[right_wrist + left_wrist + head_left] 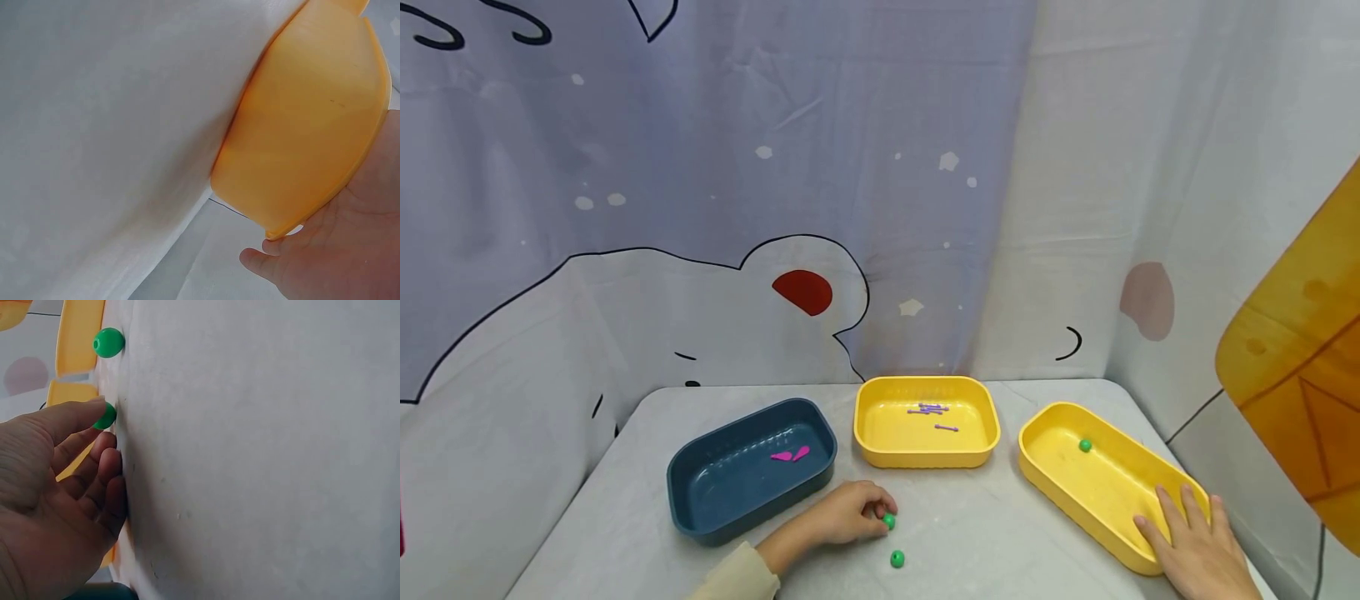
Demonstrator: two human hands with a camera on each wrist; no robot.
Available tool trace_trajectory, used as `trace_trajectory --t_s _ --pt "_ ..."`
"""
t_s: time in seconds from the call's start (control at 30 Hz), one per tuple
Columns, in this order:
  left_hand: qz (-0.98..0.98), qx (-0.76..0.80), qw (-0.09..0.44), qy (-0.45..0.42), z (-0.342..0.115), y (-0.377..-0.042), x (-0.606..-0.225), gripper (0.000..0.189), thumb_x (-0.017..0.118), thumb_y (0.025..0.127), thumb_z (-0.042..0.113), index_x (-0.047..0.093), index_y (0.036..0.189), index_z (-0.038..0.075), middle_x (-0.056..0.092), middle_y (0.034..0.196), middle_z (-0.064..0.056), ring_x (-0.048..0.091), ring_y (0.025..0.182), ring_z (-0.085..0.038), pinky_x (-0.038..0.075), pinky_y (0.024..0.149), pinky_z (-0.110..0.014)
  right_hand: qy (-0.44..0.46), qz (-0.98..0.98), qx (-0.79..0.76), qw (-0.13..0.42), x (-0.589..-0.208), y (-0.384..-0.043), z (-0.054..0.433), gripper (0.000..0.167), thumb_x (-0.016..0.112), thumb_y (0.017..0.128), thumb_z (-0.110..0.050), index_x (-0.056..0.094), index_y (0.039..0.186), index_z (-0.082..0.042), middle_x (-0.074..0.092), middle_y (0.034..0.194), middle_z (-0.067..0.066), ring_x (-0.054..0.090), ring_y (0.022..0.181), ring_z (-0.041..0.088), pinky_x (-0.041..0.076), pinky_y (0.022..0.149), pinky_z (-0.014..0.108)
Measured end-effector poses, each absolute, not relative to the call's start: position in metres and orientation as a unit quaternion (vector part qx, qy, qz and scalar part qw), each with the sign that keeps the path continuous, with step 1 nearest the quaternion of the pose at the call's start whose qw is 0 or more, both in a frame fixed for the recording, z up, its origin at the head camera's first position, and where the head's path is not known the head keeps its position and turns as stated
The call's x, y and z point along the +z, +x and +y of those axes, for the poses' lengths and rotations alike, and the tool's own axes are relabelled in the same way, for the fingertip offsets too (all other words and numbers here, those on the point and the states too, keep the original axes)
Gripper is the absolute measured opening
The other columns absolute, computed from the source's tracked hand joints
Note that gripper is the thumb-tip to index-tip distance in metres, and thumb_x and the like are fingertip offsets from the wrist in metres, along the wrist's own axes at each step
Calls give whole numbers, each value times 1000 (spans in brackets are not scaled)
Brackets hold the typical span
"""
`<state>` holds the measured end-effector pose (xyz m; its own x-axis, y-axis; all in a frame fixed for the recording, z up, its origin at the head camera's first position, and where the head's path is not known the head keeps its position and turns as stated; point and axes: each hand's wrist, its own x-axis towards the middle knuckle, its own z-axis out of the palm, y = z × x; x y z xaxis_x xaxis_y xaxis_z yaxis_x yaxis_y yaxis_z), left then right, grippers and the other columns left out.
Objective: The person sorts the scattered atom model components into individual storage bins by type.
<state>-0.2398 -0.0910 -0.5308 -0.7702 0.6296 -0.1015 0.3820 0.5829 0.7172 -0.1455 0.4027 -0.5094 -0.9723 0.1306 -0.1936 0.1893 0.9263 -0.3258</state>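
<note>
My left hand [848, 512] is low over the white cloth, with thumb and forefinger pinching a green bead [889, 522]. In the left wrist view the thumb covers part of this bead [107, 419], while the other fingers are loosely bent below it. Nearer to me on the cloth lies a second green bead [897, 559], its hole showing. My right hand [1206, 552] rests with spread fingers over the near end of the right yellow tray [1078, 508]. Inside that tray sits another green bead [1085, 446]. The right wrist view shows the palm against the tray's outer rim [350, 181].
A dark blue tray [752, 517] with two magenta pieces [790, 455] stands left of my left hand. Behind, in the middle, a yellow tray [925, 459] holds several small purple sticks [946, 428]. A printed curtain [925, 208] hangs along the table's back edge.
</note>
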Motion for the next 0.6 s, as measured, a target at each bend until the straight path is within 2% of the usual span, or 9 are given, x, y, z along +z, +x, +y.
trace_trajectory --t_s 0.2,0.43,0.6 --pt "879 341 160 291 -89 -241 -535 13 80 88 22 75 100 23 59 83 15 50 73 0 43 66 -18 88 978 -169 91 -510 -146 403 100 27 101 -70 16 151 16 -6 152 47 -26 135 66 2 104 84" --pt "882 344 155 282 -85 -239 -531 10 80 88 21 74 96 20 58 76 14 50 70 0 44 64 -19 91 977 -168 91 -510 -147 402 100 27 101 -70 17 151 16 -6 152 47 -28 136 64 2 105 83" --pt "883 354 145 271 -79 -241 -527 11 79 88 21 74 98 19 58 74 14 51 66 0 44 61 -19 90 978 -164 87 -511 -146 402 100 26 101 -70 17 151 16 -6 152 46 -26 136 65 5 104 84"
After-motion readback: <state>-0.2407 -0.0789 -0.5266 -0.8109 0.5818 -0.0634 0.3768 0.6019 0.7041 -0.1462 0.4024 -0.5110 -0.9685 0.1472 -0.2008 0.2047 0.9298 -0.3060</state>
